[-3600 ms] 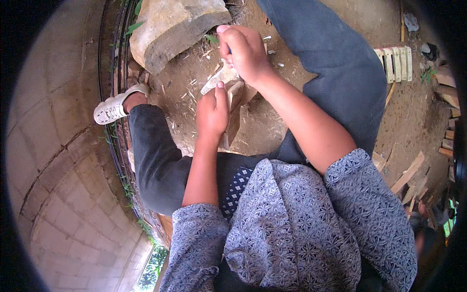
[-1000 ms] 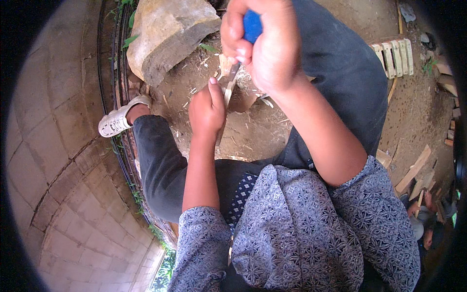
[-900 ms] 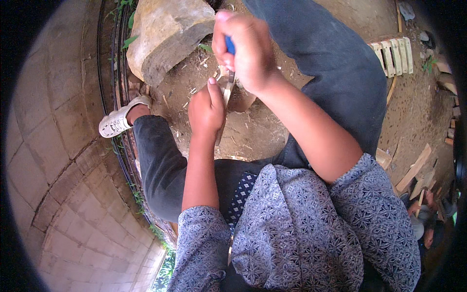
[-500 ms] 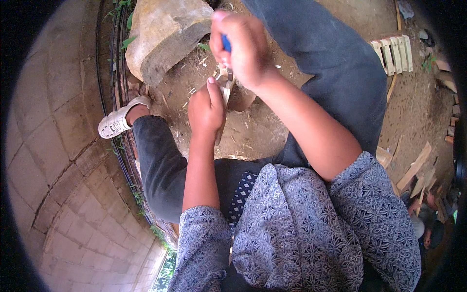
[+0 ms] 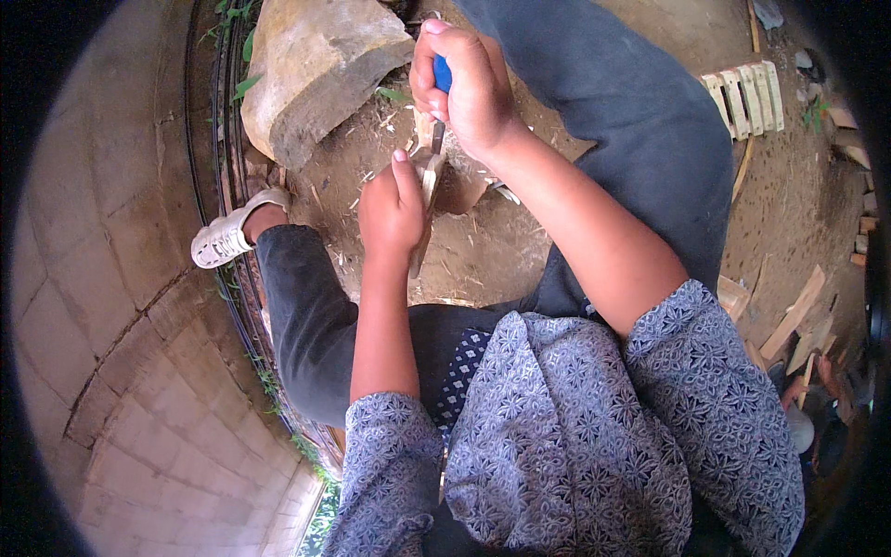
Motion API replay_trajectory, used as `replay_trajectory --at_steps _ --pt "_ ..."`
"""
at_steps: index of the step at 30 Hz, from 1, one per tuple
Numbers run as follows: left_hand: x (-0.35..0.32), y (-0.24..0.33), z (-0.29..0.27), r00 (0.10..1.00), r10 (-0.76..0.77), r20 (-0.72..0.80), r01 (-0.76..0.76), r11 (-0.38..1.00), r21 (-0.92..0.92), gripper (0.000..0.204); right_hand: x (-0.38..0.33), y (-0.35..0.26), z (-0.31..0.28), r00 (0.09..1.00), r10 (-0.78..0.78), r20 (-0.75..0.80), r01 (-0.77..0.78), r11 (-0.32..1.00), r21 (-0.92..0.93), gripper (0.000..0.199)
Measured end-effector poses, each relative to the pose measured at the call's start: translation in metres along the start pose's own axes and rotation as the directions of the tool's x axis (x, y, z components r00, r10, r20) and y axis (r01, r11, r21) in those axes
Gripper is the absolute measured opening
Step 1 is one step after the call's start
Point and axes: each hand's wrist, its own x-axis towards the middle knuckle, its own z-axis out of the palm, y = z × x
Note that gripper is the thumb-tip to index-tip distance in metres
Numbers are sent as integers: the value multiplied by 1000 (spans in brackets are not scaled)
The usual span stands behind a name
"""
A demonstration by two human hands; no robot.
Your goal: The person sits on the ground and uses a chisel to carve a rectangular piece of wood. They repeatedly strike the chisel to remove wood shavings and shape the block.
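Fingers wrapped round a blue handle, my right hand [image 5: 473, 88] grips a bladed tool [image 5: 438, 139]. Its short metal blade points toward me and meets the far end of a pale strip of wood [image 5: 430, 186]. Whether it is a knife or a chisel I cannot tell. My left hand [image 5: 392, 209] is closed round that wood strip, thumb raised along its side. The strip slants down past my wrist. Just beyond the blade, pale cut wood [image 5: 423, 128] shows, partly hidden by my right hand. Below the hands is a brown rounded block [image 5: 461, 190].
A large pale rock [image 5: 320, 79] stands at the far left. Wood shavings [image 5: 506, 192] litter the dirt between my legs. Black cables [image 5: 223, 121] run along the block wall [image 5: 102, 213]. On the right are slatted pale wood pieces [image 5: 742, 100] and scrap boards [image 5: 794, 316].
My right hand has shifted slightly right, and is sharper than before. The blade now shows more plainly against the wood. My left hand keeps its hold, almost unmoved.
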Motion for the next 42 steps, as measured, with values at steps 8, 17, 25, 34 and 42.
replay_trajectory --at_steps 8,17,25,34,42 --pt "5 1 -6 994 -67 85 61 996 72 67 -8 10 7 987 -153 57 159 976 -146 46" --pt "2 -4 -5 999 -19 28 20 999 -33 72 -5 -3 10 993 -116 35 117 992 -47 48" --pt "-21 -9 -11 994 90 66 -88 996 -28 61 2 22 -10 988 -1 -153 5 1000 28 47" --pt "-61 -2 -79 944 312 -110 -329 854 -404 66 5 -105 -16 977 -203 69 142 853 501 46" --pt "-76 25 -103 905 371 -207 -424 757 -498 71 -8 -147 -29 903 -219 370 19 880 474 39"
